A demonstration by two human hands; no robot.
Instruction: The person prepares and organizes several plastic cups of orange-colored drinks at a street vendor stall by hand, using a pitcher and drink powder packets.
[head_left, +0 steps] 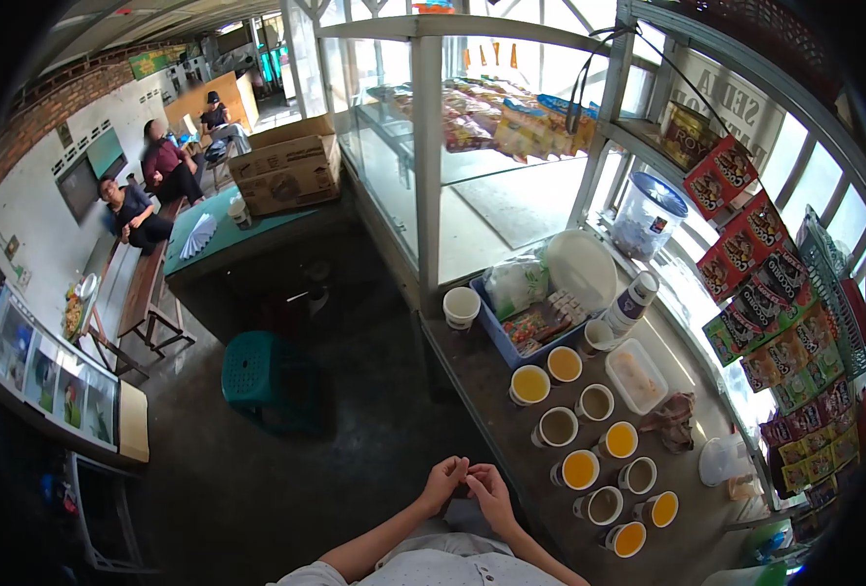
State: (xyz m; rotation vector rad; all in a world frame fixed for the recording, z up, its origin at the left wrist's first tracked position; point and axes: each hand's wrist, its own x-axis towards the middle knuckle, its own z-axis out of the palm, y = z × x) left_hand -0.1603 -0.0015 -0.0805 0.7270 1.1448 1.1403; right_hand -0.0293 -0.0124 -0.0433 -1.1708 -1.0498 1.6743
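Note:
In front of my shirt, my left hand point(442, 485) and my right hand point(492, 499) meet at the fingertips. Both are closed in a pinch; whatever they hold, if anything, is too small to make out. To their right, a dark counter point(511, 451) carries several paper cups. Some hold an orange drink, such as the orange-filled cup point(580, 471); others hold a brownish drink, like the brown-filled cup point(604, 506). My hands touch none of these cups.
A blue basket point(516, 344) of packets, a stack of cups point(634, 298), a plastic container point(637, 376) and a cloth point(670, 422) share the counter. Sachet strips point(760, 293) hang right. A green stool point(254, 376) stands left; people sit on a bench point(138, 298) beyond.

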